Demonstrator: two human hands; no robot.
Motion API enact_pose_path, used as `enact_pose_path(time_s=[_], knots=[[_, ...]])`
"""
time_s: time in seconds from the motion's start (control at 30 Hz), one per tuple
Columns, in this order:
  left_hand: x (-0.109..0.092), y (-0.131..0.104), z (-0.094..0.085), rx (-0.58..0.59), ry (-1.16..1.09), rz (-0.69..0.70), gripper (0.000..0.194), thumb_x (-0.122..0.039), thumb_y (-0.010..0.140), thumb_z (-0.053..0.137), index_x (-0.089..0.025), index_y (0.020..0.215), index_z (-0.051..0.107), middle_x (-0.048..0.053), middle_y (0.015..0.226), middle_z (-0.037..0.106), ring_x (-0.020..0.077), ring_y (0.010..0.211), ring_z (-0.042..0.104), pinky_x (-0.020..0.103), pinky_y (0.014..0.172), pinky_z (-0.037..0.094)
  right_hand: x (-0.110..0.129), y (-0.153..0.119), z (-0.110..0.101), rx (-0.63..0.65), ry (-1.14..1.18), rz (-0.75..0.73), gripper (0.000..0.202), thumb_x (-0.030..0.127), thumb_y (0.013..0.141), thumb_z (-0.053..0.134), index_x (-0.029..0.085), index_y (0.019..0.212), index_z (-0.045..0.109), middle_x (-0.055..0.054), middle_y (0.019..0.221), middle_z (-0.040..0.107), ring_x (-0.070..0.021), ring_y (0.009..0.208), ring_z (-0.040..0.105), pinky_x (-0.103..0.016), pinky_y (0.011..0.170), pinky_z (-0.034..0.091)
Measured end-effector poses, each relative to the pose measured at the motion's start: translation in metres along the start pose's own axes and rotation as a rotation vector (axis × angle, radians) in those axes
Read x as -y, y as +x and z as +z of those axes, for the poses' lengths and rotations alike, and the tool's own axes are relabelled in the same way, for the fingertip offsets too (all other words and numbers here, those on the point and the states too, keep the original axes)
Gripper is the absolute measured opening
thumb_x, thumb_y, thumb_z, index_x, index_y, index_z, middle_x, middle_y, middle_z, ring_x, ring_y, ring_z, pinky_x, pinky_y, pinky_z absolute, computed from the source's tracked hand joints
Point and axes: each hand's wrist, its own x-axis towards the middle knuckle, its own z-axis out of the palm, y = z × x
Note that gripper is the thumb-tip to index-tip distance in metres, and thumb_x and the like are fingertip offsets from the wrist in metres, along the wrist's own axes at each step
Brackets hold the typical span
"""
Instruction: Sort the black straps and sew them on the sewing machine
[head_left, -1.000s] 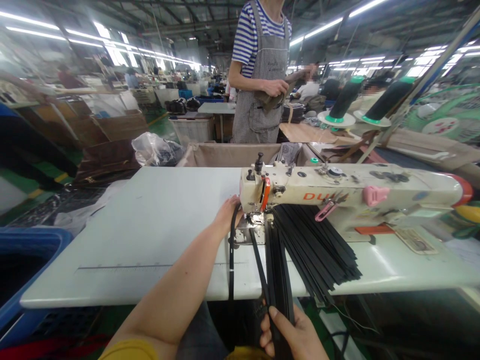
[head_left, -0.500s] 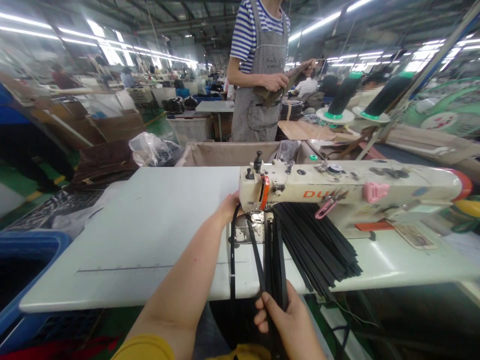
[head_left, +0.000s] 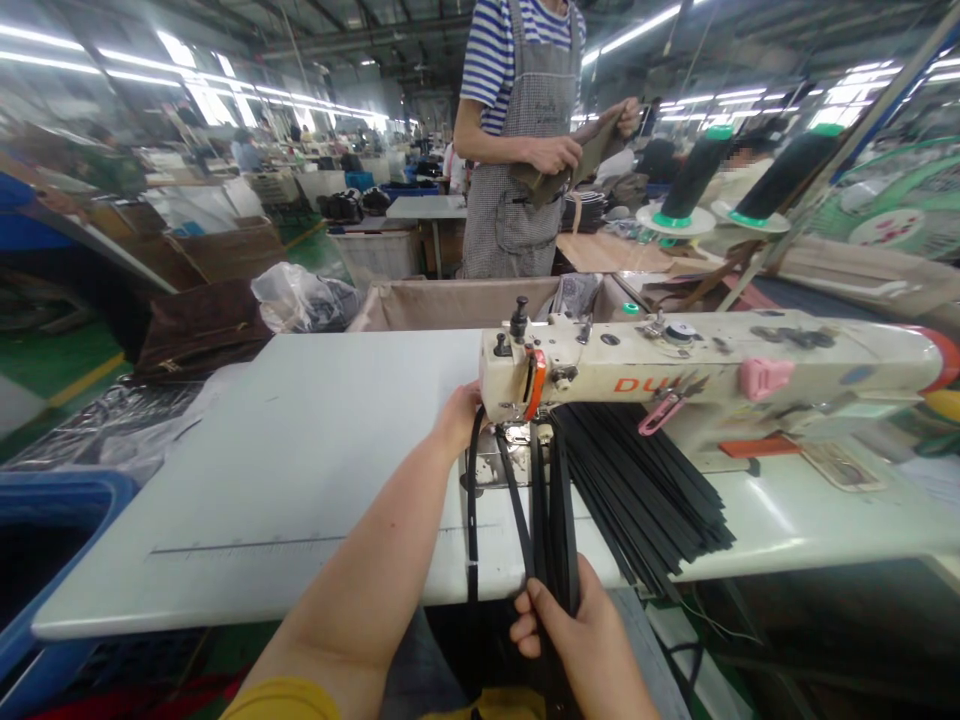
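A white sewing machine (head_left: 600, 365) stands on a pale table. My right hand (head_left: 566, 620) is closed around several black strips (head_left: 559, 510) in front of the needle plate (head_left: 491, 462), at the table's front edge. One narrower strip (head_left: 516, 500) slants from under the machine's head to my right thumb and fingers. My left hand (head_left: 461, 415) reaches to the left side of the machine's head; its fingers are hidden behind the head. Beside that wrist, a thin black strip (head_left: 472, 500) hangs down over the edge. More black strips (head_left: 652, 500) lie fanned out under the machine's arm.
The white tabletop (head_left: 300, 440) extends left, with a blue crate (head_left: 112, 490) below its left end. Behind the table are a fabric-lined bin (head_left: 435, 305) and a standing person (head_left: 517, 150) holding brown fabric (head_left: 600, 150). Two thread cones (head_left: 694, 180) stand at the back right.
The view has shifted slightly, with the machine a little further right in it. The person behind has raised and spread the brown fabric. Both my hands keep nearly the same places beside the machine.
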Motion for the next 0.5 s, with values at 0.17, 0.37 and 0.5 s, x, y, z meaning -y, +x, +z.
enact_pose_path(time_s=[0.17,0.37,0.5], knots=[[0.009,0.002,0.005,0.002,-0.055,-0.033,0.022,-0.022,0.075,0.072,-0.014,0.095,0.078,0.008,0.102,0.080,0.0312,0.097,0.072,0.038,0.089,0.059,0.003,0.000,0.001,-0.004,0.010,0.016,0.064,0.062,0.061,0.086,0.022,0.093,0.046,0.001,0.063,0.072,-0.0197,0.051,0.071,-0.028,0.045,0.057],[0.010,0.002,0.006,-0.028,-0.012,-0.021,0.034,-0.020,0.075,0.071,-0.014,0.107,0.078,0.011,0.109,0.079,0.0354,0.104,0.071,0.040,0.091,0.058,-0.001,0.003,0.000,0.002,0.025,0.030,0.059,0.057,0.064,0.086,0.023,0.092,0.047,0.001,0.063,0.072,-0.0193,0.052,0.072,-0.025,0.045,0.056],[0.000,0.001,0.005,-0.034,-0.041,-0.100,0.045,-0.018,0.071,0.072,-0.016,0.115,0.076,0.010,0.114,0.078,0.0372,0.111,0.069,0.041,0.094,0.057,-0.010,0.010,-0.004,0.015,0.048,0.045,0.056,0.055,0.064,0.088,0.023,0.089,0.049,0.001,0.059,0.070,-0.0187,0.048,0.070,-0.024,0.043,0.052]])
